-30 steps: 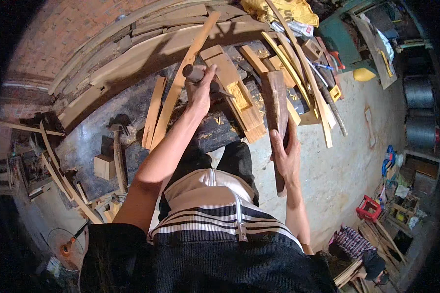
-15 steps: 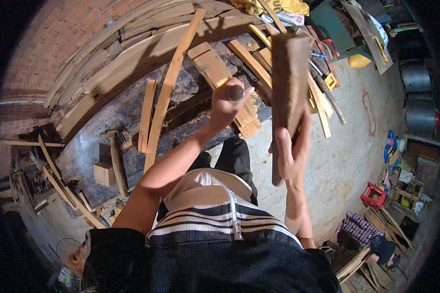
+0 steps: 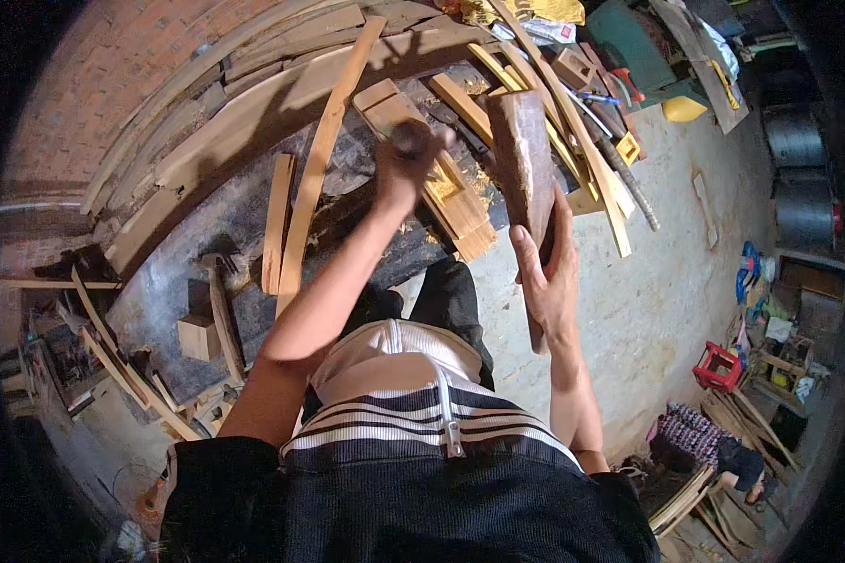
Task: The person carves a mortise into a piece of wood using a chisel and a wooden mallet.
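My left hand (image 3: 404, 174) is closed round a chisel (image 3: 407, 138), seen mostly as a dark round handle end; motion smears the fingers and the blade is hidden. It is over a pale wooden block (image 3: 465, 221) with a recess cut in it and shavings around. To the right, my right hand (image 3: 546, 272) grips a heavy dark wooden mallet (image 3: 524, 155), thick and worn at its far end and narrower toward me. The mallet is held up beside the block, apart from it.
Long wood strips (image 3: 329, 141) lie left of the block, with more strips (image 3: 573, 122) at right. A hammer (image 3: 223, 310) and a small wood block (image 3: 197, 338) are at left. A red stool (image 3: 716, 366) and another person (image 3: 695, 436) are at far right.
My left hand has moved left and a little farther away with the chisel, baring the recess. The mallet in my right hand has shifted left, its far end lower in view.
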Tool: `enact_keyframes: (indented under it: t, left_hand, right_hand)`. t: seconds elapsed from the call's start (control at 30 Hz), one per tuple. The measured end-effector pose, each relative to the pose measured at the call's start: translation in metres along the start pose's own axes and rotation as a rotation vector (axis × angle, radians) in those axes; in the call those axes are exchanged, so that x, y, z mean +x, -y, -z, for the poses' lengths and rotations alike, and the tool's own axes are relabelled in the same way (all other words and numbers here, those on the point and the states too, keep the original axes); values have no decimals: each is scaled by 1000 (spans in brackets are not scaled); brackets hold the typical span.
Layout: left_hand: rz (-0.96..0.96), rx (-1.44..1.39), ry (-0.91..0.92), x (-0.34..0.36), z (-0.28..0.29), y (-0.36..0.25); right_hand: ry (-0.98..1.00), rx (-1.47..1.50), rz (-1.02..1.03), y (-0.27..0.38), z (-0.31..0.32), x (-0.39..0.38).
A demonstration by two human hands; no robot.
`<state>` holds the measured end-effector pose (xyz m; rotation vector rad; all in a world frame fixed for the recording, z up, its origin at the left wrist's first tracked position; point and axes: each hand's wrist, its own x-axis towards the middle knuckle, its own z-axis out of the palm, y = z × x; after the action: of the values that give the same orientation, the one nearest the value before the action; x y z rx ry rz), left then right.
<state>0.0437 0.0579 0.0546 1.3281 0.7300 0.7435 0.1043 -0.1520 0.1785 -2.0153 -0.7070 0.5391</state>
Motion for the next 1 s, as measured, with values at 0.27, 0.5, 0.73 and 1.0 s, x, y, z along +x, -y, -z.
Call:
enact_keyframes:
  t: [0.27,0.5,0.73,1.0]
  left_hand:
    - [-95,-188,-145,-1,8,-17]
    - [-211,-8,-82,-11,-3,-4]
    - [-367,3,24,-38,-32,-15]
    - [-380,-60,9,-56,-55,27]
  right_hand:
    - [8,17,-88,-36,-5,-9]
    - [28,-51,-82,-47,-7,-10]
    - [-24,187,187,13,-2,-9]
    - [25,-307,426,-3,-1,3]
